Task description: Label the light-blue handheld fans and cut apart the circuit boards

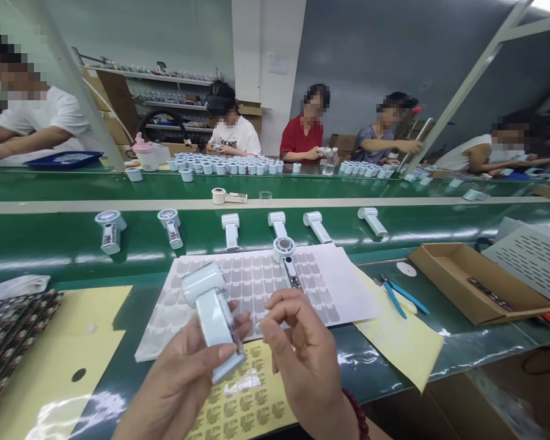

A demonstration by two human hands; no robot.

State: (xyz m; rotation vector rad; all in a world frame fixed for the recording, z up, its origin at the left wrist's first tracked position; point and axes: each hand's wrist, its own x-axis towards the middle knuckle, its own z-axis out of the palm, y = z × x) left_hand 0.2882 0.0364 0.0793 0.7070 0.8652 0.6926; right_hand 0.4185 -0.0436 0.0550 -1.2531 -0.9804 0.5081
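My left hand (pixel 178 373) is wrapped around the handle of a pale blue handheld fan body (pixel 215 321). Its round head tilts up to the left, and the open side of the handle faces right. Close to that open side is my right hand (pixel 302 354), fingers curled and thumb near the index fingertip; anything between them is too small to make out. Under both hands lie a white sheet of grey stickers (pixel 252 269) and a yellow sheet of small dark stickers (pixel 252 403). Another fan body (pixel 284 247) rests on the white sheet, its circuit board showing.
Several fan bodies (pixel 231 232) stand along the green conveyor belt (pixel 201 229). Blue-handled cutters (pixel 398 296) lie on yellow paper at right, beside a cardboard box (pixel 481 281). Patterned strips (pixel 13 342) are stacked at left. Across the belt, several people work behind rows of pale blue parts (pixel 229 165).
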